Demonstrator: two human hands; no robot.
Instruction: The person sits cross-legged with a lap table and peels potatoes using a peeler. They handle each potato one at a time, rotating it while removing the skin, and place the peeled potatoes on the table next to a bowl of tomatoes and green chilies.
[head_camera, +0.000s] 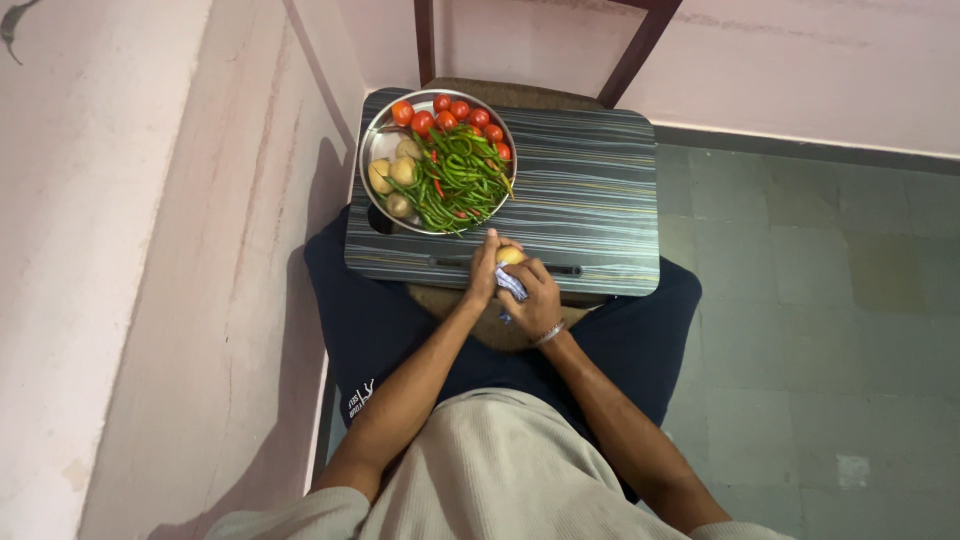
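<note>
My left hand (484, 270) and my right hand (537, 301) meet at the near edge of a small striped grey table (590, 190). Between them sits a yellowish potato (510, 256), with the left fingers wrapped around its side. In my right hand is a blue-and-white tool (511, 285), probably a peeler, pressed against the potato. A round steel plate (378, 145) rests on the table's far left corner, holding red tomatoes (447, 113), green chillies (457, 178) and a few potatoes (392, 175).
A pink wall (150, 250) runs close along the left. A dark wooden chair frame (640, 45) stands behind the table. Grey tiled floor (820, 300) spreads to the right. My dark trousers (370, 320) show under the table.
</note>
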